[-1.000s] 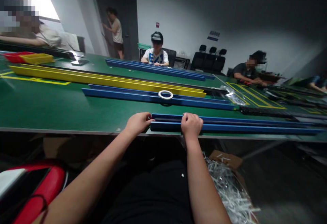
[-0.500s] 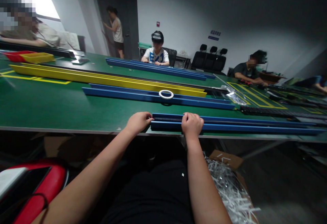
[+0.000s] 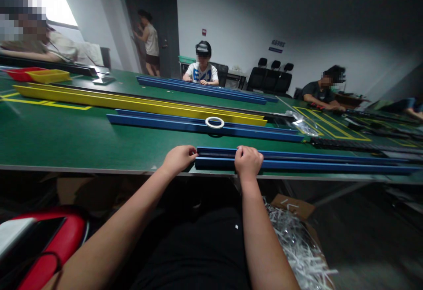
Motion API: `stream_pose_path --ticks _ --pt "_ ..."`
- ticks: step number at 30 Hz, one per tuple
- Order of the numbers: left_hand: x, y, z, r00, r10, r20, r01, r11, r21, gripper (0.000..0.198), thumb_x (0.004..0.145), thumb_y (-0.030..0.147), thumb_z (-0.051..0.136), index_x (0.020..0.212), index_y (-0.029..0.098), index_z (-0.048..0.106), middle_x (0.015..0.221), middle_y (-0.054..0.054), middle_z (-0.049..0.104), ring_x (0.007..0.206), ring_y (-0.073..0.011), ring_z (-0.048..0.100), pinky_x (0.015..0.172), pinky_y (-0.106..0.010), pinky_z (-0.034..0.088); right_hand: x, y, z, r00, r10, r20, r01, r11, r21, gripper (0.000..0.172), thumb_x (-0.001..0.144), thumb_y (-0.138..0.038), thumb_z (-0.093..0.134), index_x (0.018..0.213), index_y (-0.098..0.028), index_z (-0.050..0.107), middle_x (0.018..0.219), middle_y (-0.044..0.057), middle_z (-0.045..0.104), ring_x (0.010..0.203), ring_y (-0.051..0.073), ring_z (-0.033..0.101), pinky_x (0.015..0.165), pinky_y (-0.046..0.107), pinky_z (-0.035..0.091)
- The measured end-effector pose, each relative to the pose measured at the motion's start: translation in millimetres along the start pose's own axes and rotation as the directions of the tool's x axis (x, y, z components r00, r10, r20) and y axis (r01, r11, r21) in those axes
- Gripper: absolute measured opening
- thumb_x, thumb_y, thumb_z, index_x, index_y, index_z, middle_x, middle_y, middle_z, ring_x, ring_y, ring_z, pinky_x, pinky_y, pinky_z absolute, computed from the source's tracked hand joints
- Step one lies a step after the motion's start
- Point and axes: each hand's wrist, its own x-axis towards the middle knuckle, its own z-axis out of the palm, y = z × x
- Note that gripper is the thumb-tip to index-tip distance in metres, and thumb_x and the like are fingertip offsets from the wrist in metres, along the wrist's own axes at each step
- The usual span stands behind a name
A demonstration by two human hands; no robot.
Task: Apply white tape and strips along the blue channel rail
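Observation:
A long blue channel-shaped rail [image 3: 307, 166] lies along the near edge of the green table, its trough facing up. My right hand [image 3: 249, 161] is closed over it a little way in from its left end. At that left end, my left hand [image 3: 180, 158] has thumb and fingers pinched together, touching or very near the rail's mouth. What the pinch holds, if anything, is too small to make out. Behind lies a second blue rail [image 3: 158, 124] with a white tape roll [image 3: 214, 123] resting on it.
Farther back are a yellow rail [image 3: 132, 103], more blue rails [image 3: 198, 88] and a clear plastic bag [image 3: 302, 124]. Red [image 3: 24, 74] and yellow trays [image 3: 49, 76] stand at left. Co-workers sit around the table. Below right, a carton [image 3: 294, 206] holds shredded strips; a red stool [image 3: 69, 232] is at left.
Both hands and the near rail hold the same position. Only the person by the door in the background has shifted slightly.

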Motion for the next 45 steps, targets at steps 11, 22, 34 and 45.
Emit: stream_pose_path --ticks 11,22,34,45 --pt "-1.8 2.8 1.1 0.999 -0.033 -0.039 0.035 0.998 0.045 0.031 0.086 0.049 0.05 0.093 0.028 0.071 0.092 -0.003 0.075 0.082 -0.0189 0.065 0.061 -0.026 0.037 -0.1 -0.4 -0.8 1.0 -0.003 0.011 0.003 1.0 -0.01 0.033 0.095 -0.03 0.04 0.084 -0.021 0.07 0.089 0.006 0.07 0.092 0.02 0.055 0.084 0.034 0.027" --pt "-1.1 4.5 -5.7 1.0 -0.023 0.017 0.023 1.0 -0.011 0.033 0.086 0.049 0.049 0.092 0.027 0.074 0.088 -0.003 0.075 0.077 -0.018 0.065 0.061 -0.026 0.039 -0.2 -1.0 -1.6 1.0 0.008 0.021 -0.008 1.0 -0.006 0.034 0.095 -0.029 0.039 0.084 -0.02 0.07 0.091 0.007 0.071 0.092 0.02 0.054 0.085 0.035 0.026" --pt "-0.6 1.5 -5.3 1.0 -0.007 0.02 0.008 0.998 -0.066 0.035 0.087 0.05 0.048 0.093 0.027 0.074 0.09 -0.003 0.076 0.08 -0.0182 0.066 0.062 -0.025 0.04 -0.6 -1.4 -1.3 1.0 0.008 0.009 -0.008 1.0 -0.006 0.033 0.095 -0.029 0.04 0.084 -0.02 0.07 0.089 0.006 0.071 0.092 0.02 0.054 0.084 0.034 0.026" --pt "0.1 3.2 -5.4 0.998 -0.054 0.04 0.056 0.996 -0.071 0.034 0.081 0.053 0.056 0.094 0.028 0.075 0.09 -0.002 0.076 0.076 -0.0175 0.066 0.06 -0.025 0.039 -0.8 -1.1 -1.3 1.0 0.005 0.008 -0.005 1.0 -0.005 0.034 0.095 -0.03 0.039 0.084 -0.02 0.069 0.09 0.007 0.071 0.092 0.02 0.054 0.085 0.035 0.026"
